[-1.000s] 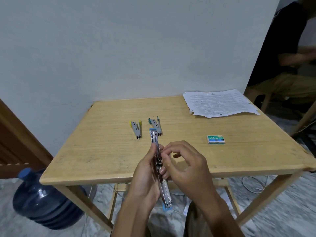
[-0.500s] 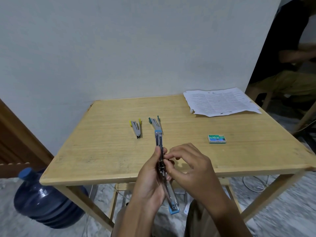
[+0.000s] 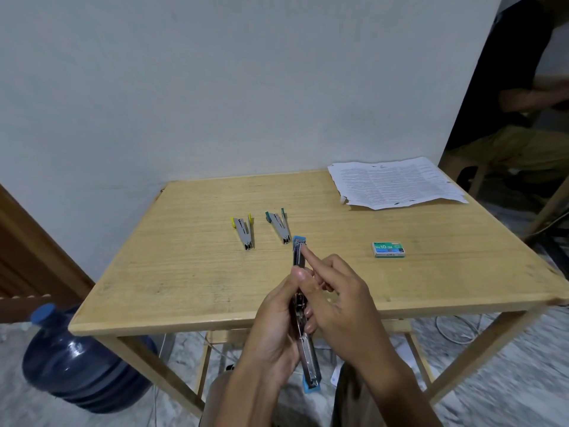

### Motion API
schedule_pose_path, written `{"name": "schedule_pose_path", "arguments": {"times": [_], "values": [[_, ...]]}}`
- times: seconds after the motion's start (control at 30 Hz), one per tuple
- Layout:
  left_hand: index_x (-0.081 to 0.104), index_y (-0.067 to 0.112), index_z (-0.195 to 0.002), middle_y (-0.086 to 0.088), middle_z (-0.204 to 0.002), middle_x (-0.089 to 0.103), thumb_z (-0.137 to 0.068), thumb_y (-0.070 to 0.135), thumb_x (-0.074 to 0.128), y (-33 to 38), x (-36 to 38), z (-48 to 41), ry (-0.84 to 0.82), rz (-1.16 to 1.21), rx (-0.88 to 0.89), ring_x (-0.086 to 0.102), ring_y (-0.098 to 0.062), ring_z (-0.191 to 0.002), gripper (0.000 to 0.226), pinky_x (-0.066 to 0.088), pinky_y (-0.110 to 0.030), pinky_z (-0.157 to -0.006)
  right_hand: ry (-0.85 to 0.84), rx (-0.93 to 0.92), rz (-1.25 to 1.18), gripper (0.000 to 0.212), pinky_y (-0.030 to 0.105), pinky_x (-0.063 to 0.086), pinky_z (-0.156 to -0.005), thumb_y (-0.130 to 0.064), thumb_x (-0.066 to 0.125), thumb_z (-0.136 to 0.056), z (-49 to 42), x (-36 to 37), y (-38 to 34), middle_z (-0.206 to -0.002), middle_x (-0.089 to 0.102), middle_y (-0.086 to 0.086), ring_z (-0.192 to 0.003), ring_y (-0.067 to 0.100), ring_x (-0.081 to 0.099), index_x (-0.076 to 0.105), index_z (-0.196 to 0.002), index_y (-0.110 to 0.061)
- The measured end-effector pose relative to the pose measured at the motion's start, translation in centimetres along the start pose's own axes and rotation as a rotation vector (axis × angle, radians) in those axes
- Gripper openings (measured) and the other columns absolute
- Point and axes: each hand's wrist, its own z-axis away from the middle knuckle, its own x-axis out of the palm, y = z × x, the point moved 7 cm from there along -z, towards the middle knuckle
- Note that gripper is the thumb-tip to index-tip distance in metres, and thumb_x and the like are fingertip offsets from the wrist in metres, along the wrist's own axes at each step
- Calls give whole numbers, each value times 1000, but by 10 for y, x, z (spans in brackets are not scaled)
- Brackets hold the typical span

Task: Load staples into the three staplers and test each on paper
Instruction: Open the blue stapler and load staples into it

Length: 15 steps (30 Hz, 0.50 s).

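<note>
Head view: left hand (image 3: pixel 274 328) grips opened blue stapler (image 3: pixel 303 318) (right hand's (image 3: pixel 335 306) forefinger touching).

the green staple box (image 3: pixel 388 249) reads "no 10"; print on the paper sheets (image 3: pixel 395 182) is too small to read.

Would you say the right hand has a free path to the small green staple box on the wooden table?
Probably yes: the small green staple box lies alone on bare wood, right of the right hand, whose forefinger rests on the opened blue stapler.
</note>
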Motion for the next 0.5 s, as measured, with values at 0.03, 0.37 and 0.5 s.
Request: {"name": "schedule_pose_path", "arguments": {"times": [0.03,0.37,0.5], "values": [[69,1,-104,-7,-62,41,-92,30,60,1,1,1,0,1,-1,37,-10,-43,33,31,-21,-40,5,9,-25,54,47,58,-64,-67,49,-88,0,0,1,-89,49,-10,-70,17,61,50,-137,-47],[73,10,-80,-3,-59,42,-89,31,60,11,1,5,-10,71,24,37,-8,-39,26,33,-18,-37,-20,-22,6,41,45,57,-68,-64,41,-95,4,2,-2,-90,52,-9,-81,22,64,65,-121,-43],[67,6,-99,-4,-63,44,-90,28,59,13,0,5,-6,110,22,37,-8,-39,24,33,-19,-36,-23,-52,26,29,46,56,-65,-58,40,-98,3,3,-6,-89,51,-10,-76,22,66,66,-91,-46]]}}
